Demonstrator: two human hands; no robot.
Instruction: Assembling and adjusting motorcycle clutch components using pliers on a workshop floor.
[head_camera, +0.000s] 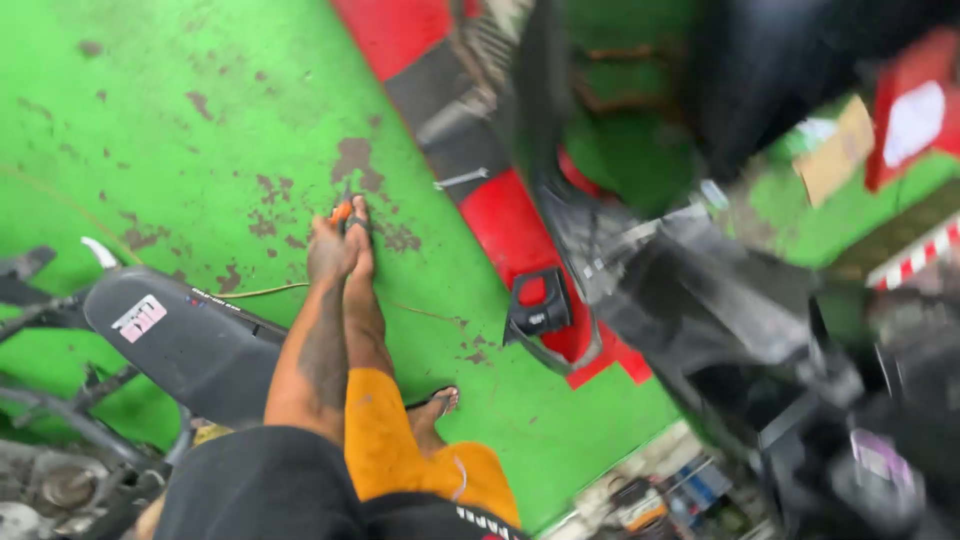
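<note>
My left hand (328, 255) reaches down to the green painted floor (200, 120), and its fingers are closed around a small orange-handled tool (342, 209) whose tip touches the floor. Right beside the hand lies my outstretched leg in orange shorts, its foot in a black sandal (357, 225). My other sandalled foot (437, 403) rests nearer to me. My right hand is out of view.
A black motorcycle seat (185, 340) and frame parts sit at the lower left. Blurred black scooter bodywork (700, 310) fills the right. A black plastic part (537, 305) lies on a red and black floor stripe, a metal spanner (460, 180) farther up. A thin wire (262, 292) crosses the floor.
</note>
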